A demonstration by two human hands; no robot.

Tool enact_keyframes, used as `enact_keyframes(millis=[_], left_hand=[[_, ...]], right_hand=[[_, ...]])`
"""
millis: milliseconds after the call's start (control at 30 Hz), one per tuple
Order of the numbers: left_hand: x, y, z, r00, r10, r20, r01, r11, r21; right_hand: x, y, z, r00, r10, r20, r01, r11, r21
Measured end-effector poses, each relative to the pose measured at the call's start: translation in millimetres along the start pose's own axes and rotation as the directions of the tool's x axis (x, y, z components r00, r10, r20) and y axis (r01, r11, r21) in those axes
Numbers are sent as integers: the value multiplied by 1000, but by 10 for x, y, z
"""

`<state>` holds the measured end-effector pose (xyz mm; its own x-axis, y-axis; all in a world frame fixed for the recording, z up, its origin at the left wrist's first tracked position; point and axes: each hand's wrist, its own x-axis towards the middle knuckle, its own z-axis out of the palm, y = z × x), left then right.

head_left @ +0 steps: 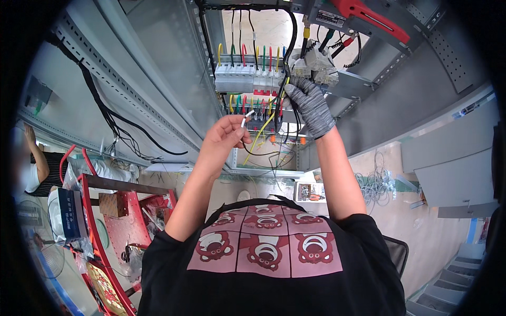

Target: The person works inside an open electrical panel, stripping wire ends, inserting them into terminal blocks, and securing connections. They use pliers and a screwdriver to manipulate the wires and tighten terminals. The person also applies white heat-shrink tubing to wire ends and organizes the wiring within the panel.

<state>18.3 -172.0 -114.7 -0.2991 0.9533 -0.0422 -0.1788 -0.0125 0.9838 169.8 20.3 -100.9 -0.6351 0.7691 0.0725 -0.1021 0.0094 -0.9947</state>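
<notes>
My bare left hand (224, 138) pinches thin black wires (247, 117) with white sleeves on their ends, below the upper row of breakers. On my right hand (312, 108) is a grey knit glove; its thumb and fingers close around a black wire bundle (293, 37) that hangs down beside the breakers. The fingers' far side is hidden. Colored wires, yellow, green and red, loop out of the upper breakers (234, 77) and the lower breakers (258, 126). A yellow-green wire (259, 138) hangs loose between my hands.
Grey metal cabinet walls (158, 79) flank both arms. More black cables (100, 100) droop at the left. A red cart (124, 224) with boxes stands lower left, near another person's arm (38, 158). Coiled wire (375, 184) lies on the floor at right.
</notes>
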Motion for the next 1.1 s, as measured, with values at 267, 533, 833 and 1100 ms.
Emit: enact_keyframes(millis=[267, 533, 833, 1100], left_hand=[[-26, -9, -93, 982, -99, 161, 173, 814, -554], [-31, -80, -130, 963, -108, 246, 257, 637, -727], [-28, -32, -65, 980, -73, 183, 170, 781, -601], [71, -64, -98, 997, -82, 8, 67, 751, -657]], right_hand=[[-92, -143, 86, 1000, 16, -3, -15, 999, 40], [-101, -193, 169, 1000, 29, 7, -30, 997, 73], [-131, -180, 197, 999, 26, -28, -25, 999, 39], [-124, -224, 143, 999, 29, 21, -26, 993, -113]])
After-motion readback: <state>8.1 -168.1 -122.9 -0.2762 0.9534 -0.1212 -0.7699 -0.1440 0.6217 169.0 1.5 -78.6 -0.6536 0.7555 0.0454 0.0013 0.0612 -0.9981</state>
